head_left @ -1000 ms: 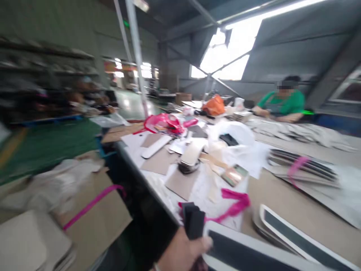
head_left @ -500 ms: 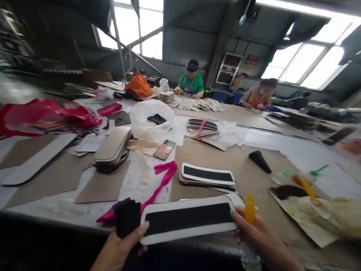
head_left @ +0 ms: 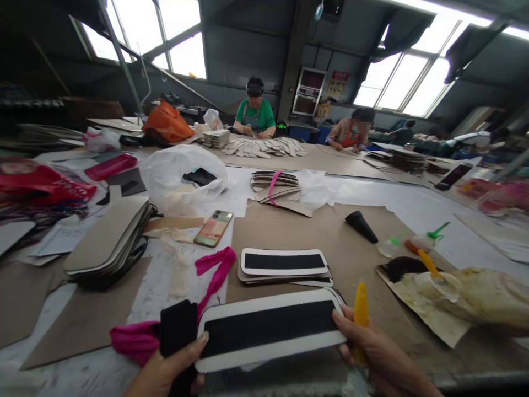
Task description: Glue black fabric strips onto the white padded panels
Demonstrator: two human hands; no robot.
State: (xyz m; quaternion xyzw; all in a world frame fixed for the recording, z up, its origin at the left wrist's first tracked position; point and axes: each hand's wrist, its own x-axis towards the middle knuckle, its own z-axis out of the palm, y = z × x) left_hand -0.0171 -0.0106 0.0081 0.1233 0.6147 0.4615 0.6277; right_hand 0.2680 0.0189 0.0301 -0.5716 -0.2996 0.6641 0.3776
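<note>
A white-edged board with a long black panel [head_left: 268,328] is held level between both hands near the table's front edge. My left hand [head_left: 167,369] grips its left end with the thumb on top and also holds a wad of black strips [head_left: 177,326]. My right hand [head_left: 378,353] pinches the board's right end, with a yellow tool [head_left: 361,309] standing up between its fingers. Just beyond lies a small stack of like boards [head_left: 284,263] on brown paper [head_left: 351,259].
A pink ribbon [head_left: 210,275] and a phone [head_left: 214,227] lie left of centre. A grey pile of boards [head_left: 109,237] sits further left. Glue bottles [head_left: 417,245], a black cone [head_left: 361,226] and crumpled paper [head_left: 458,295] are on the right. Two people work at the far side.
The view swung right and settled from the table's left side onto the work area. My right hand came into view and took the board's right end; the board sits slightly nearer.
</note>
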